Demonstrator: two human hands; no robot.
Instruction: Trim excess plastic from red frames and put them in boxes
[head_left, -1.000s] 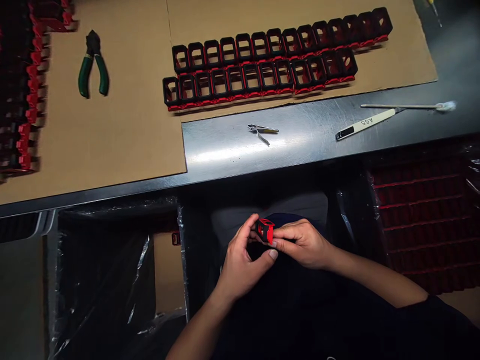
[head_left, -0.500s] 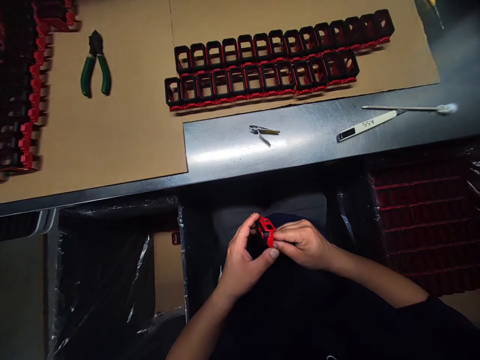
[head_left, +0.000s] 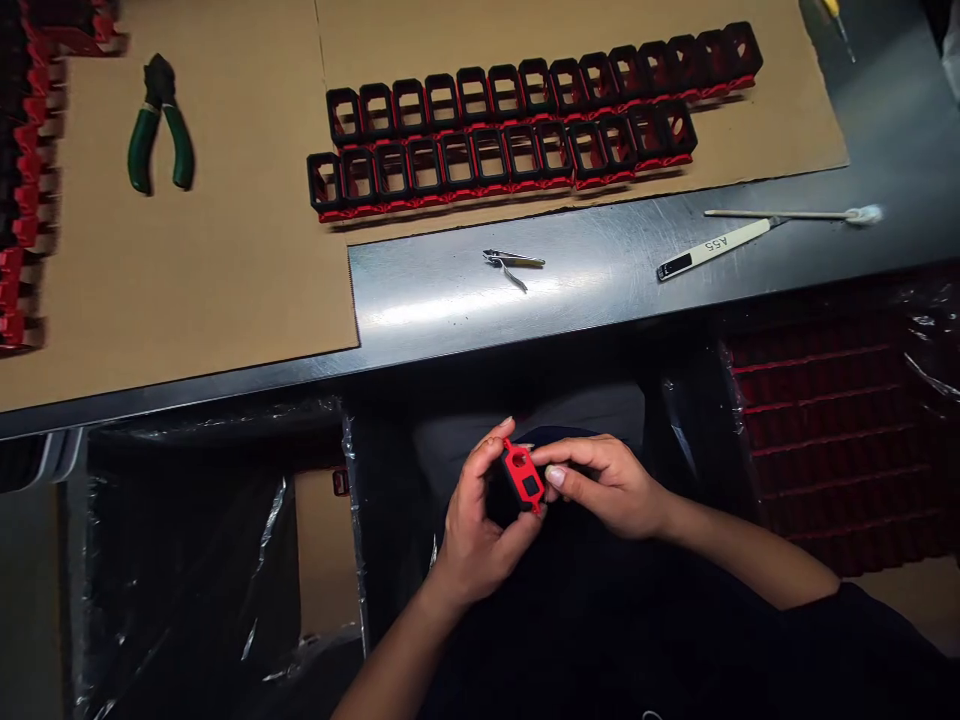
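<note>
Low in front of my body, a small red and black plastic housing [head_left: 519, 468] shows its red face, with one round hole and one squarish dark opening. My left hand [head_left: 474, 525] is closed on its ends, fingers at the top and thumb at the bottom. At the housing's right edge, my right hand [head_left: 616, 482] pinches with thumb and forefinger; the exact contact is partly hidden. Two rows of similar black and red housings [head_left: 487, 158] stand on the cardboard [head_left: 225, 270] on the bench beyond.
Green-handled pliers [head_left: 160, 130] lie on the cardboard. On the metal bench [head_left: 427, 290] are a nail clipper [head_left: 514, 265], a white-handled blade tool [head_left: 712, 250] and a swab stick [head_left: 787, 214]. Plastic-lined boxes flank my lap; the right one holds rows of red parts [head_left: 832, 430]. More housings [head_left: 22, 180] line the far left.
The housing has been turned so its red face with the round hole points up toward me. My right thumb and forefinger have shifted along its edge. The view has swung slightly right.
</note>
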